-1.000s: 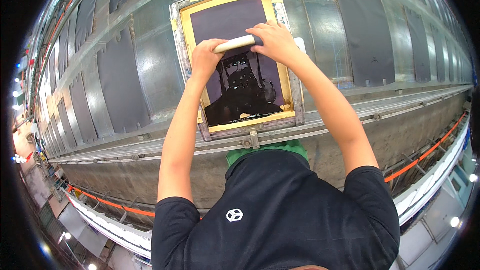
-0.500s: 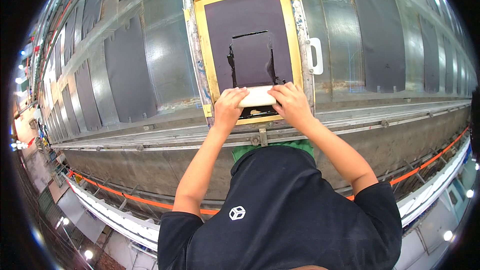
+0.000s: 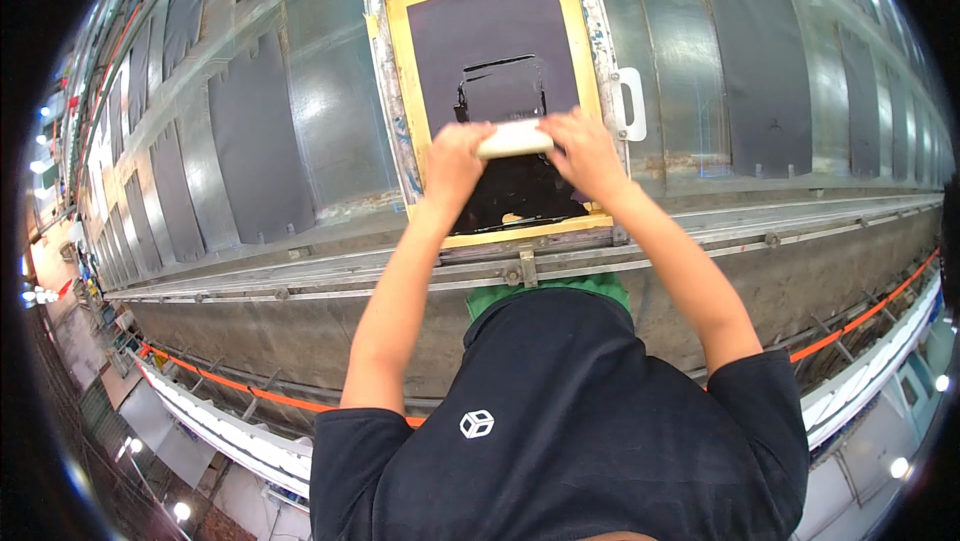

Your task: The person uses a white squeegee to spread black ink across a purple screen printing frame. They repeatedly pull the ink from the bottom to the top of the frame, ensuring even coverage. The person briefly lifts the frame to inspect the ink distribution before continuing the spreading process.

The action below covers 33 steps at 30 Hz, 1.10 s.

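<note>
Both my hands grip a pale, cream-coloured squeegee (image 3: 515, 140) held crosswise over a screen-printing frame. My left hand (image 3: 457, 163) is closed round its left end, and my right hand (image 3: 585, 151) round its right end. The frame (image 3: 388, 101) is pale and paint-stained, edged inside with yellow tape (image 3: 404, 51). Its dark mesh (image 3: 490, 21) carries lines of wet black ink (image 3: 500, 66) beyond the squeegee. On the near side, glossy black ink (image 3: 515, 186) covers the mesh. The squeegee's lower edge is hidden beneath my fingers and its own body.
A white handle (image 3: 631, 105) sticks out from the frame's right side. Dark fabric panels (image 3: 260, 141) lie along the long glassy table (image 3: 330, 111) on both sides. A metal rail (image 3: 700, 249) runs along the near edge, with an orange strip (image 3: 255, 391) below.
My hands have pushed the squeegee away from me, up the mesh. A wider patch of black ink now shows on its near side.
</note>
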Each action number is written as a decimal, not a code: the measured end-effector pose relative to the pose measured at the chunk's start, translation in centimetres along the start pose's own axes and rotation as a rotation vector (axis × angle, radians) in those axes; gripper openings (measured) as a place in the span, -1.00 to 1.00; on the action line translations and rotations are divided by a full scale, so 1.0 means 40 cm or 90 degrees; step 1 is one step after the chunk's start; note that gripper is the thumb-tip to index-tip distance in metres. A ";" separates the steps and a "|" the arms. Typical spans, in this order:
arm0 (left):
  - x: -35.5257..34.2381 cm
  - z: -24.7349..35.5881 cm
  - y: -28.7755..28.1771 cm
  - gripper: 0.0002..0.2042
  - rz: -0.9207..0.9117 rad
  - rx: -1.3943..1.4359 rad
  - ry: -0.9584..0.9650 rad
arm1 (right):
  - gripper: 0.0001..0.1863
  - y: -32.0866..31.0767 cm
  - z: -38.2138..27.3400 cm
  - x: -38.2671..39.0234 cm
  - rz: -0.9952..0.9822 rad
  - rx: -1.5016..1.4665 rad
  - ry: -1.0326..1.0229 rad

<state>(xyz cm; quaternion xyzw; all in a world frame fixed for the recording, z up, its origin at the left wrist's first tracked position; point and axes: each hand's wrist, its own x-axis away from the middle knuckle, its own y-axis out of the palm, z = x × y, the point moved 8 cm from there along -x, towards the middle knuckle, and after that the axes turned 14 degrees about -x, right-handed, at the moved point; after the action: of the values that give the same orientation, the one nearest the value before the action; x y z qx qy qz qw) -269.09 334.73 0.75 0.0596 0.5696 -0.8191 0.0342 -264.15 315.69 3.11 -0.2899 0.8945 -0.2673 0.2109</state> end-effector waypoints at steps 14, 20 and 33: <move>-0.058 -0.035 -0.036 -0.66 -0.062 0.131 -0.122 | -0.67 -0.231 0.331 0.080 0.347 -0.095 0.270; -0.070 -0.027 -0.048 -0.64 0.086 0.021 -0.058 | -0.74 -0.170 0.407 0.023 0.338 -0.283 0.380; 0.373 0.035 -0.118 -0.47 0.103 -0.011 0.060 | -0.77 -0.125 0.224 -0.102 0.390 -0.220 0.306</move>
<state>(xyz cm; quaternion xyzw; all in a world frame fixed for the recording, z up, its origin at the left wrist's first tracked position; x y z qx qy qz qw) -284.54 335.25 3.57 0.1438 0.5709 -0.8049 0.0741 -254.32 311.61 0.13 0.0288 0.9947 -0.0981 0.0144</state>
